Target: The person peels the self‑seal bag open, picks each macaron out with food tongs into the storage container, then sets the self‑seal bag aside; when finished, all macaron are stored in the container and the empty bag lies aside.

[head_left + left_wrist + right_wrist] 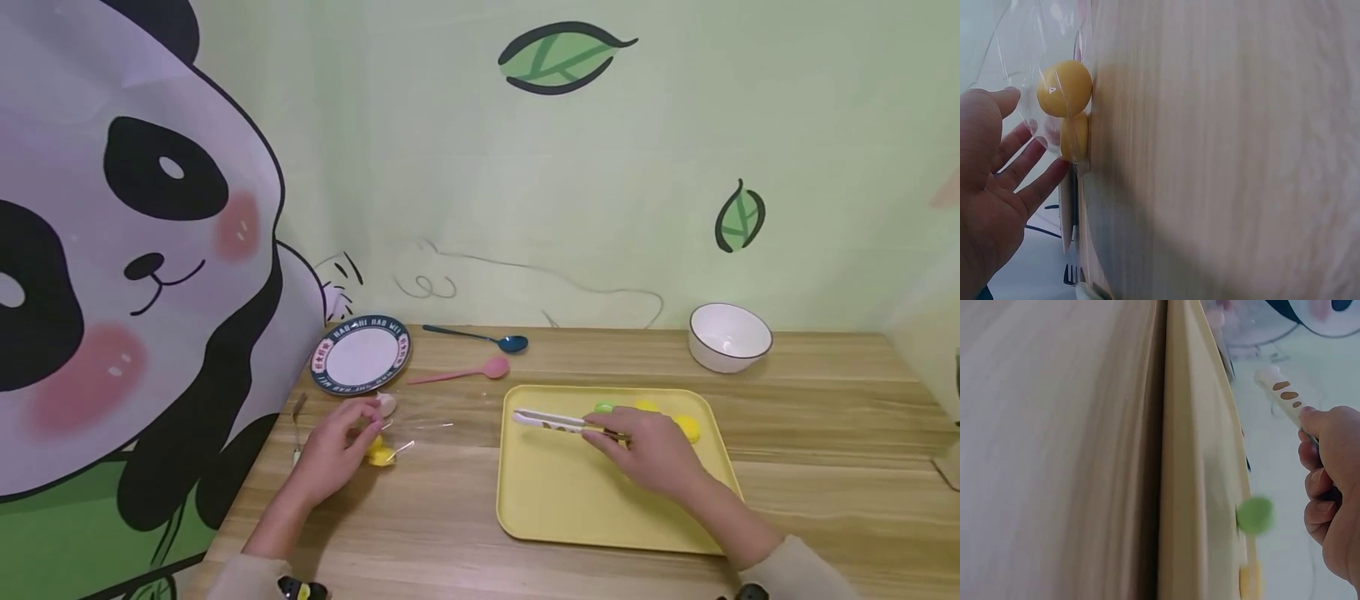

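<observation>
My right hand (660,450) grips a pair of tongs (547,421) above the yellow tray (600,500). Their white tips with oval slots point left, and nothing shows between them. On the tray, near its back edge, lie a green round piece (603,407) and yellow round pieces (687,428), partly behind the hand. At the left, my left hand (333,442) is at a clear plastic bag (1029,37), thumb and fingers apart. Yellow balls (1065,89) show through the film in the left wrist view. A pale round piece (386,404) lies by the fingertips.
A dark-rimmed plate (360,358) lies at the back left. Beside it are a blue spoon (513,343) and a pink spoon (495,367). A white bowl (729,337) stands at the back right. A fork (1071,274) lies left of the left hand. A printed wall borders the table.
</observation>
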A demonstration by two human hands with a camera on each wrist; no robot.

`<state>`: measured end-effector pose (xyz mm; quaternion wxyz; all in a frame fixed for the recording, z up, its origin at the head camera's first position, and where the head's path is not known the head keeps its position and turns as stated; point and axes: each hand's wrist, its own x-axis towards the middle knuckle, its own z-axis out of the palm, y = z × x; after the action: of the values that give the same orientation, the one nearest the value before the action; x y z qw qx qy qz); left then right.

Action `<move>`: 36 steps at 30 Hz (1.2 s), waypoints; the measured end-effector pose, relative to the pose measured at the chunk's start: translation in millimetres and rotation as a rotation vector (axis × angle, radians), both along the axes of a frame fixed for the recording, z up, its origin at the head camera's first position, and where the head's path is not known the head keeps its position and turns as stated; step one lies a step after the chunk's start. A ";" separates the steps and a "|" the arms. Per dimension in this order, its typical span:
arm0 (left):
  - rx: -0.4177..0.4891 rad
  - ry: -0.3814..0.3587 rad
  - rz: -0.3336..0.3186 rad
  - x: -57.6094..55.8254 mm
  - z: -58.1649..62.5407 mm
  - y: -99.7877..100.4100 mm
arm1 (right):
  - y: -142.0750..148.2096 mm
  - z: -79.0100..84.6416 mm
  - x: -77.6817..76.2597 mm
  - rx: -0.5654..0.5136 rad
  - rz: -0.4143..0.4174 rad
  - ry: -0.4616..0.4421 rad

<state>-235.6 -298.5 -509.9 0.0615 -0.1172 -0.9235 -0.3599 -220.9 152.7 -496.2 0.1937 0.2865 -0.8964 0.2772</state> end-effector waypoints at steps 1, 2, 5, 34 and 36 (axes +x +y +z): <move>0.001 0.001 0.000 0.0 0.0 -0.3 | -6.7 0.1 -1.4 0.001 0.007 -0.011; 0.001 0.000 -0.001 0.2 0.2 -0.4 | -13.1 0.3 -2.8 -0.001 0.014 -0.028; 0.007 0.008 -0.008 0.6 0.8 -0.5 | -30.0 1.5 -6.9 0.019 0.021 -0.052; 0.007 0.006 -0.017 -1.4 -1.3 -0.7 | -156.0 -3.3 -47.5 0.202 0.118 -0.175; 0.008 0.002 -0.018 -0.9 -0.6 -0.5 | -161.0 -4.4 -48.8 0.212 0.119 -0.185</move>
<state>-236.5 -299.0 -510.5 0.0598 -0.1257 -0.9209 -0.3640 -269.7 -8.3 -500.6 0.0622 0.3311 -0.9161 0.2174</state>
